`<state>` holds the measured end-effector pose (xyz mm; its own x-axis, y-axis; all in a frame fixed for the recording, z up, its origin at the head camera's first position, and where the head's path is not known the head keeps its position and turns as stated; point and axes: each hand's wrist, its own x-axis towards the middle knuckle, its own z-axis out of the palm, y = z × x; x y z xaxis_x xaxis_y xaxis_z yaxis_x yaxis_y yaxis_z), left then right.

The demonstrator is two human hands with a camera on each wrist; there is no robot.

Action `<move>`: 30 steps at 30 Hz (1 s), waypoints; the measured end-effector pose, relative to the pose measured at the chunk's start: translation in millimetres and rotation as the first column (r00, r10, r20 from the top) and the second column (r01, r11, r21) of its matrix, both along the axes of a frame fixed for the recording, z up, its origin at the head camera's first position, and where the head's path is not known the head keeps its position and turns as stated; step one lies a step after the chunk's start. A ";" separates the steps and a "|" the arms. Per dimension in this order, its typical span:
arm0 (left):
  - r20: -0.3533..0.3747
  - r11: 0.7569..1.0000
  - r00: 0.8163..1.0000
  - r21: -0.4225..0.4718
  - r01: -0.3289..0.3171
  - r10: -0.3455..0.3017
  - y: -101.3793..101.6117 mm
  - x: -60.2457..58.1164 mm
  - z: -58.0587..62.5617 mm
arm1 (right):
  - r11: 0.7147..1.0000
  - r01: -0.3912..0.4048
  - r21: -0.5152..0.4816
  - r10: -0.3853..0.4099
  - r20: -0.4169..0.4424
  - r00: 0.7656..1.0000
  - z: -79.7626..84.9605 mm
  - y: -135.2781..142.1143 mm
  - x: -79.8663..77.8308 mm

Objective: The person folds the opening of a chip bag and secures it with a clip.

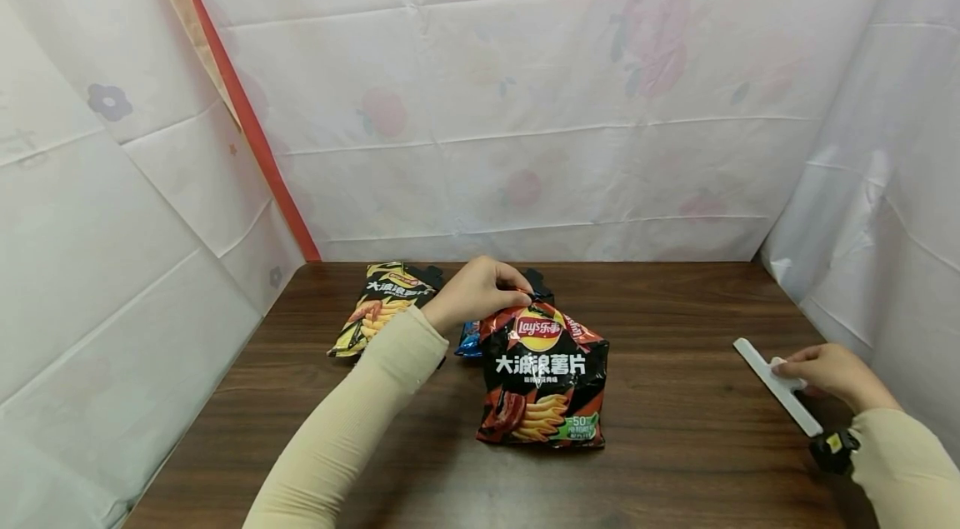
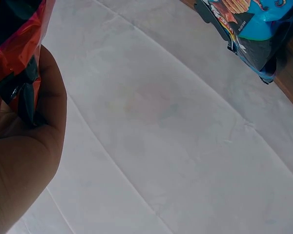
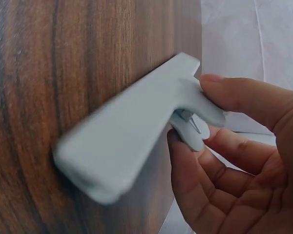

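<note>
My left hand (image 1: 480, 289) pinches the gathered top corner of a red-and-black chip bag (image 1: 543, 379), which hangs upright with its printed front facing me. In the left wrist view the bag's crumpled red-and-black corner (image 2: 19, 73) sits between thumb and curled fingers. Out at the right, my right hand (image 1: 836, 375) holds a long white bag clip (image 1: 776, 386) by its handles. The right wrist view shows thumb and fingers on the two handle tabs of the clip (image 3: 122, 131), with a metal spring between them; its long bar is close over the wood.
A yellow-and-black chip bag (image 1: 390, 304) lies at the back left of the brown wooden table (image 1: 675, 321). Partly hidden behind the red bag is a blue chip bag (image 1: 469, 340). White patterned cloth (image 1: 480, 96) hangs around the back and sides.
</note>
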<state>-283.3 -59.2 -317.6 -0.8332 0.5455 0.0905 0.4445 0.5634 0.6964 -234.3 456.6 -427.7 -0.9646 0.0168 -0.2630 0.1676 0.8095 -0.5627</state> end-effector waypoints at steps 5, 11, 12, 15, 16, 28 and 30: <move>0.010 1.000 1.000 -0.003 -0.003 0.003 -0.5 0.3 1.0 | 0.999 0.013 -0.043 -0.013 -0.015 1.000 4.3 -3.6 -1.8; 0.015 1.000 1.000 -0.003 -0.003 0.003 -0.7 0.5 1.6 | 0.996 0.011 -0.087 -0.017 -0.065 0.998 14.2 -13.6 -3.4; 0.015 1.000 1.000 -0.002 0.000 0.000 -0.6 0.5 1.6 | 0.996 0.006 -0.089 -0.013 -0.074 0.997 15.9 -15.6 -3.9; 0.015 1.000 1.000 0.000 0.004 -0.004 -0.3 0.4 1.4 | 0.997 -0.006 -0.083 -0.002 -0.102 0.995 21.0 -22.6 -4.7; 0.014 1.000 1.000 0.000 0.005 -0.005 -0.2 0.5 1.4 | 0.997 -0.009 -0.078 0.000 -0.109 0.994 22.5 -25.2 -4.8; 0.006 1.000 1.000 0.009 0.016 -0.016 0.4 -0.8 -0.4 | 0.995 -0.059 -0.080 0.042 -0.207 0.977 57.9 -59.0 -6.9; 0.004 1.000 1.000 0.010 0.017 -0.017 0.5 -1.0 -0.3 | 0.992 -0.061 -0.114 0.036 -0.216 0.976 63.4 -65.0 -7.6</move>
